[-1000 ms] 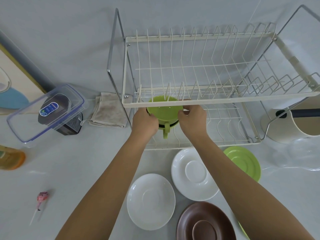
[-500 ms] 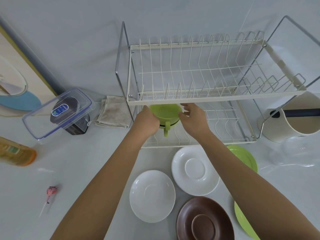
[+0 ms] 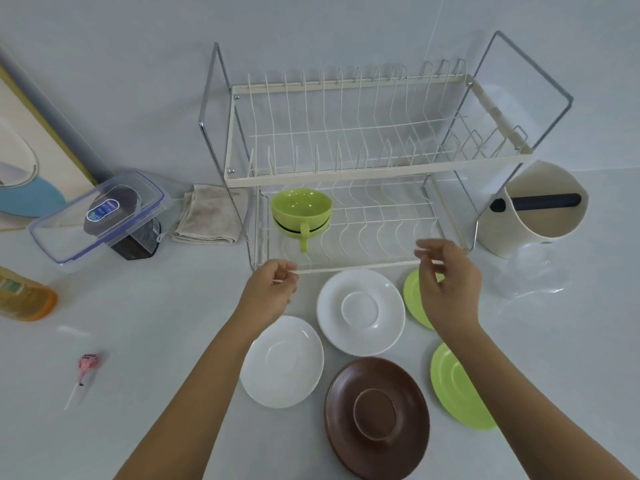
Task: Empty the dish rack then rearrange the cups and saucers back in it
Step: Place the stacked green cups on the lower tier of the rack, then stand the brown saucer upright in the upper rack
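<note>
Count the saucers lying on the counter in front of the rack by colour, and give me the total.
White saucers: 2
Green saucers: 2
Brown saucer: 1
Total: 5

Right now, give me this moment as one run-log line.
phase: refilling rack | green cup: lower tier, left | left hand: empty | right hand: empty | saucers: on table
</note>
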